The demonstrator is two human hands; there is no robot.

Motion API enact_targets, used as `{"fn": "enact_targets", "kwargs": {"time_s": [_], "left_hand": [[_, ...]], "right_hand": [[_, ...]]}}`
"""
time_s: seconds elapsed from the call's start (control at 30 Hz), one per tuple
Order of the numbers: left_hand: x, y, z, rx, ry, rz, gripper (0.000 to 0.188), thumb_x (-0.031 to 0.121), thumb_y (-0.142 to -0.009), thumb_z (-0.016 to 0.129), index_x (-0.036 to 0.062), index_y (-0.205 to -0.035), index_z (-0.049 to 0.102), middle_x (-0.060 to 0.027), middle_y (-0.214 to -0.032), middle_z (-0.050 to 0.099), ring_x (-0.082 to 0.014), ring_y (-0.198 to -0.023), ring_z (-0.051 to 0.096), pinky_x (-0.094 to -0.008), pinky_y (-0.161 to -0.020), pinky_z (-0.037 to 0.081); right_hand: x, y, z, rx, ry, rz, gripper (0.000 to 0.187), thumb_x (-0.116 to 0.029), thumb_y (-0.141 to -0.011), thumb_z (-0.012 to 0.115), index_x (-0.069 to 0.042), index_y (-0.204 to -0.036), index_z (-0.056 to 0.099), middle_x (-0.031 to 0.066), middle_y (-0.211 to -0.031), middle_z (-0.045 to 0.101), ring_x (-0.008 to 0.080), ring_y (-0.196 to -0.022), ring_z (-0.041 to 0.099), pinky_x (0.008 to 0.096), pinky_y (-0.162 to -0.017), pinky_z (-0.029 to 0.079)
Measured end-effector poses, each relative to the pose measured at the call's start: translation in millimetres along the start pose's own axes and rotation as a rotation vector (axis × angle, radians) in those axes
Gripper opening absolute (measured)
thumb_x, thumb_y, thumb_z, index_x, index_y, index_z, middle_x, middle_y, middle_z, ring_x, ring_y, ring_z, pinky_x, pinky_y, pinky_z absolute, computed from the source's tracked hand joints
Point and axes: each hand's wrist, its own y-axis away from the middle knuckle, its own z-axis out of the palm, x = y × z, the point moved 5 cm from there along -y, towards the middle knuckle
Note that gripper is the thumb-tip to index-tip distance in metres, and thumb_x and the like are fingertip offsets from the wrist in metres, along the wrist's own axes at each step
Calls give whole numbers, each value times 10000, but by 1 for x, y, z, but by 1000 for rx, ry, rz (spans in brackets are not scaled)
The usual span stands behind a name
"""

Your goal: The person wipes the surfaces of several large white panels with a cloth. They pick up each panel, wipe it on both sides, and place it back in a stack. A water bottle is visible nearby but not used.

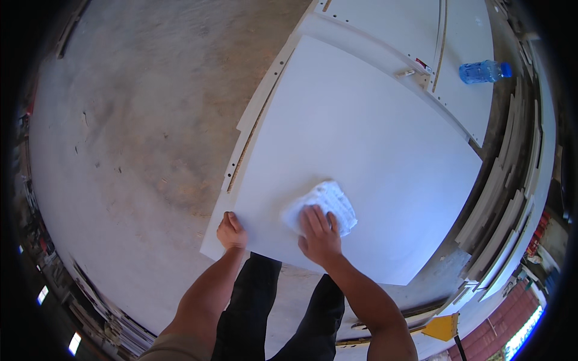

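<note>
A large smooth white panel (361,132) lies flat in front of me, on top of other boards. My right hand (321,234) presses a bunched white cloth (334,201) against its surface, near the middle of the near half. The fingers lie over the cloth, and its left side is smeared by motion. Close to the panel's near left corner, my left hand (231,231) rests with its fingers curled closed. What those fingers hold, if anything, is hidden.
Under the panel's left side a drilled board (247,132) sticks out. Beyond it lie more white boards (391,21) with a blue-capped water bottle (480,72) and a small red-and-white item (423,64). Long strips (497,174) are stacked at the right; concrete floor (138,132) spreads left.
</note>
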Motion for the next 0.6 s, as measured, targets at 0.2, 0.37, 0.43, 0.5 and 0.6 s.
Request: {"fn": "enact_targets", "kwargs": {"time_s": [0.2,0.37,0.43,0.5,0.6], "left_hand": [[-6,2,5,9,2,2,469,413,-1012,296,63,-833,552,-233,-782,643,-494,-726,592,-587,-629,437],[-1,3,-1,7,66,30,479,411,-1012,291,44,-848,551,-243,-783,634,-501,-717,583,-584,-613,435],[-5,3,1,-29,39,13,467,397,-1009,297,39,-845,549,-249,-785,631,-501,-708,581,-579,-606,436],[-3,2,0,-18,62,0,457,389,-1008,304,44,-834,547,-242,-774,628,-497,-701,580,-573,-603,437],[0,1,-2,-22,91,0,446,381,-1006,313,46,-830,549,-234,-754,619,-494,-687,574,-568,-597,435]], "right_hand": [[19,-42,-27,127,-206,3,659,-290,-751,721,-73,-1339,517,106,-1451,384,280,-1386,332,522,-1110,275],[20,-83,-27,258,-80,92,628,-310,-821,633,-56,-1382,513,116,-1508,380,274,-1425,316,533,-1140,235],[22,-101,-31,296,-45,117,626,-325,-836,615,-54,-1389,507,130,-1520,367,294,-1438,297,543,-1142,228],[23,-129,-43,295,-30,100,658,-304,-831,642,-35,-1406,464,153,-1518,321,345,-1434,270,566,-1157,202],[30,-170,-51,267,-4,134,680,-314,-877,578,-16,-1461,401,161,-1567,277,341,-1472,223,576,-1174,155]]}}
